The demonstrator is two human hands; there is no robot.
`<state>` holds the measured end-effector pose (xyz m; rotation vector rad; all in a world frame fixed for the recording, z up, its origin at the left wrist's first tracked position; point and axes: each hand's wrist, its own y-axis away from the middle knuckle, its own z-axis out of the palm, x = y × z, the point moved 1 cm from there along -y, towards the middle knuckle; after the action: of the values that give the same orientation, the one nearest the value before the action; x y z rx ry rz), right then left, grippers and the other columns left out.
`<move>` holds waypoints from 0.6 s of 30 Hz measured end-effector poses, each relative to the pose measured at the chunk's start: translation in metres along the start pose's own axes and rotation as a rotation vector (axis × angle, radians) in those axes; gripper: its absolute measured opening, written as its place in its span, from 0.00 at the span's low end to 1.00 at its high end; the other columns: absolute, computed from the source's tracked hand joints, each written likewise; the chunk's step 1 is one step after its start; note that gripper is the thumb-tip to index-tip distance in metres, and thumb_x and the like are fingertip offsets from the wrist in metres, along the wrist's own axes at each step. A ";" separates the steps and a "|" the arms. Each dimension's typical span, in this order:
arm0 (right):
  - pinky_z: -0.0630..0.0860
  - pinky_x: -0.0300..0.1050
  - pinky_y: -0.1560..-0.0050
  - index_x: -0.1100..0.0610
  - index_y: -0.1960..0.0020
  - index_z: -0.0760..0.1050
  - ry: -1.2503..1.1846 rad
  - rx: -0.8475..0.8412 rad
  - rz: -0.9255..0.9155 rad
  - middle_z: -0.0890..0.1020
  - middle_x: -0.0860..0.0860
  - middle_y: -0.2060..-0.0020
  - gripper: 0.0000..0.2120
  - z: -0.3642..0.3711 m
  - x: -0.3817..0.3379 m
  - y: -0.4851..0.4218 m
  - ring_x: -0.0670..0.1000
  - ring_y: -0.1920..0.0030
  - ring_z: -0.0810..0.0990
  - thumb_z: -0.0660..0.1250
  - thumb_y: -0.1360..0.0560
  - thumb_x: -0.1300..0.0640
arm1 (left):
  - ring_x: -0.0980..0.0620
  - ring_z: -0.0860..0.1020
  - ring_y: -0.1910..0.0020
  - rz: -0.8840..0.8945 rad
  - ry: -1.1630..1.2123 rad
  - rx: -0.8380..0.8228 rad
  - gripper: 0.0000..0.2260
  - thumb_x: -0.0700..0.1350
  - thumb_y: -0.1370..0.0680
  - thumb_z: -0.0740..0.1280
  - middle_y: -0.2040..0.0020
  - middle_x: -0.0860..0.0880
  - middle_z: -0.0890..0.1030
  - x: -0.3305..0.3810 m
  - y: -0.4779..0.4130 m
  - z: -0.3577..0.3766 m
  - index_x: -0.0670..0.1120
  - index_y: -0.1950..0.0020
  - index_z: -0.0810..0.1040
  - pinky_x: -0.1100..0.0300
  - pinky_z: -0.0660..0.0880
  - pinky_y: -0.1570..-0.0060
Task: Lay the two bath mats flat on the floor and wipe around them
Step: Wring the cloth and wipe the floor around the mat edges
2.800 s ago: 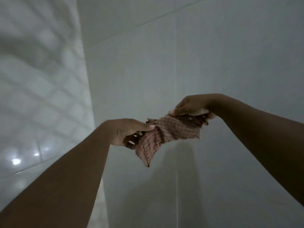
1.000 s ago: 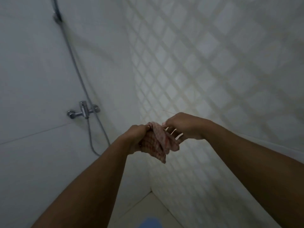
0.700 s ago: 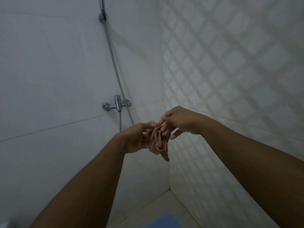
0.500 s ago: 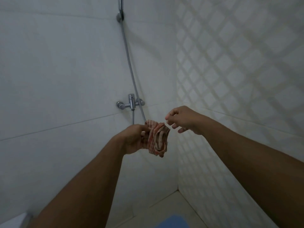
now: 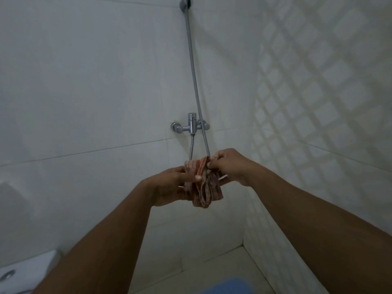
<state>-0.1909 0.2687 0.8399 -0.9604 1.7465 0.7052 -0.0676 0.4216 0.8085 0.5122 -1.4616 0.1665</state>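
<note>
Bunching up a checked cloth.
Gripped in curled left hand; pinched at top by right hand, just above.

Left arm: bare, extended forward | left hand: fingers curled, thumb clamping checked cloth | right arm: bare, extended | right hand: knuckles up, fingertips pinching cloth's upper edge | hands: close together

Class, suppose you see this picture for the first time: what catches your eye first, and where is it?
At the centre, the left hand and right hand both grip a bunched red-checked cloth. Behind it a chrome shower tap sits on the white wall. A blue mat shows at the bottom edge.
</note>
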 end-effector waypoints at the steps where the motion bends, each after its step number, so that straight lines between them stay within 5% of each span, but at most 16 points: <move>1: 0.82 0.57 0.55 0.58 0.55 0.72 -0.001 -0.018 -0.010 0.80 0.56 0.66 0.05 -0.001 0.000 -0.005 0.55 0.66 0.80 0.65 0.21 0.64 | 0.38 0.83 0.42 -0.008 0.018 0.036 0.20 0.37 0.23 0.72 0.40 0.37 0.83 0.000 -0.004 0.000 0.43 0.32 0.75 0.46 0.82 0.46; 10: 0.80 0.46 0.68 0.57 0.52 0.72 -0.013 -0.159 -0.014 0.78 0.57 0.62 0.03 -0.035 0.013 -0.054 0.53 0.67 0.78 0.65 0.20 0.63 | 0.41 0.85 0.50 0.018 0.018 0.338 0.16 0.38 0.24 0.74 0.48 0.39 0.86 0.001 -0.045 0.011 0.40 0.37 0.78 0.49 0.82 0.55; 18: 0.82 0.50 0.64 0.57 0.51 0.72 -0.037 -0.294 0.027 0.80 0.56 0.61 0.03 -0.027 0.054 -0.089 0.51 0.67 0.79 0.65 0.20 0.64 | 0.40 0.85 0.51 0.032 0.120 0.515 0.17 0.37 0.24 0.73 0.46 0.37 0.84 -0.034 -0.059 0.020 0.41 0.36 0.78 0.50 0.82 0.60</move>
<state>-0.1386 0.1853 0.7960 -1.1143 1.6544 1.0112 -0.0658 0.3682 0.7620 0.8782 -1.3057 0.5984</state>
